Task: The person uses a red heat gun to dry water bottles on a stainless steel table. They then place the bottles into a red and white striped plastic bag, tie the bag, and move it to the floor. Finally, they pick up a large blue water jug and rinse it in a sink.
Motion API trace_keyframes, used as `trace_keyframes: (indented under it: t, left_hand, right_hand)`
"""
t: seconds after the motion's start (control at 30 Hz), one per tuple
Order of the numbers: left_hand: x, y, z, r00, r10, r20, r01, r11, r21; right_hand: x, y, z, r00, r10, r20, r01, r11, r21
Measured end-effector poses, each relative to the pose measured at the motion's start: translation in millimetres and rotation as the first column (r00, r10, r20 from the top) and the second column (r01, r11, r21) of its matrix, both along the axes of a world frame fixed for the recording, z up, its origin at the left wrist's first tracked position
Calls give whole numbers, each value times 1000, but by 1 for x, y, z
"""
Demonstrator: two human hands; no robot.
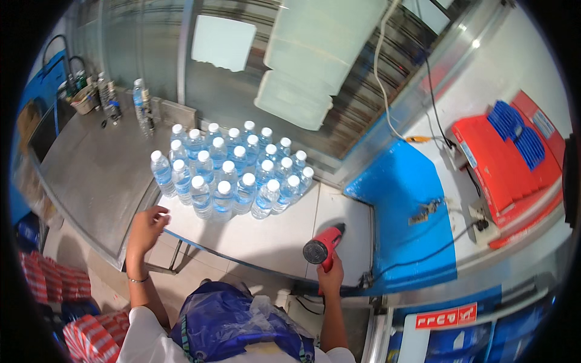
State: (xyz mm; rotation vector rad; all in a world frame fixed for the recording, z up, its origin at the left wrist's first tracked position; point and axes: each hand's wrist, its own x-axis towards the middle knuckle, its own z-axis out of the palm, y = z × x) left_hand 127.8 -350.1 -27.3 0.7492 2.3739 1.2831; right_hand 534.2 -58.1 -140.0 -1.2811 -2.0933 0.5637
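Note:
Several clear water bottles (244,192) with white caps and blue labels stand upright in a tight group on a white tiled tabletop (290,245). My right hand (330,275), at the table's right front, is wrapped round the handle of a red and black heat gun (324,247). Its nozzle points away from me over the tiles, right of the bottles. Off the table's left front corner, my left hand (147,230) is raised with fingers apart and slightly bent. It holds nothing and is apart from the nearest bottles.
A steel counter (91,181) adjoins on the left, with another bottle (139,97) at its back edge. To the right are a blue panel (405,206), a red box (508,163) with blue plastic pieces, and an outlet block (482,222) with black cords. A window (242,91) stands behind.

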Motion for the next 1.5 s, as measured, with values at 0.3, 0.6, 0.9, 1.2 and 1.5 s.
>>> trace_keyframes:
  t: [0.3,0.6,0.9,1.2,1.5]
  left_hand:
    - [58,-14,-8,982,-184,-50,160,937,-310]
    - [88,-108,-24,987,136,-90,-161,902,-402]
    - [130,-256,1,779,586,-222,-626,745,-231]
    - [149,-461,-6,549,808,-216,-827,486,-284]
    - [136,-602,-16,387,894,-226,-915,341,-216]
  right_hand:
    - [18,131,-59,966,-138,219,110,985,135]
    - [-146,74,65,780,563,-272,-446,806,389]
    - [-309,-203,82,-448,894,-30,-893,-448,-32]
    - [-405,-434,109,-683,730,-20,-730,-684,-10]
    - [-478,-624,104,-850,526,1,-524,-845,-107]
